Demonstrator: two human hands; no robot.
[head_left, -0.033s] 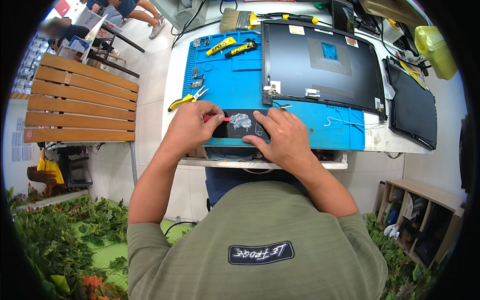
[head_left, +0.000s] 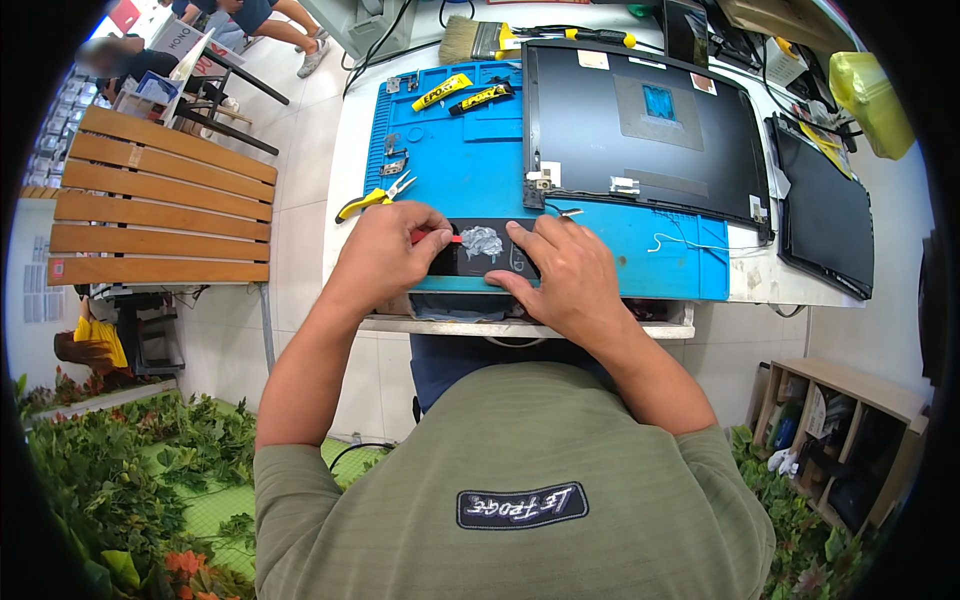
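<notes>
My left hand (head_left: 388, 252) pinches a thin red stick (head_left: 456, 239), its tip at the edge of a lump of grey paste (head_left: 481, 242). The paste lies on a flat black plate (head_left: 468, 266) at the near edge of the blue work mat (head_left: 650, 265). With thumb and fingers spread over its right end, my right hand (head_left: 568, 268) grips the plate at its near and far edges. Yellow-handled pliers (head_left: 362, 204) lie open just beyond my left hand. Farther off are a yellow glue tube (head_left: 443, 92) and a black-and-yellow one (head_left: 482, 99).
A dark laptop lid (head_left: 590, 125) covers the mat's right half, a thin white cable (head_left: 690, 245) beside it. Small metal hinges (head_left: 395, 160) sit along the left side. A wide brush (head_left: 470, 40) lies at the back, a black screen panel (head_left: 820, 210) at the right.
My left hand and the red stick have shifted very slightly to the right, toward the paste. The right hand and plate look the same.
</notes>
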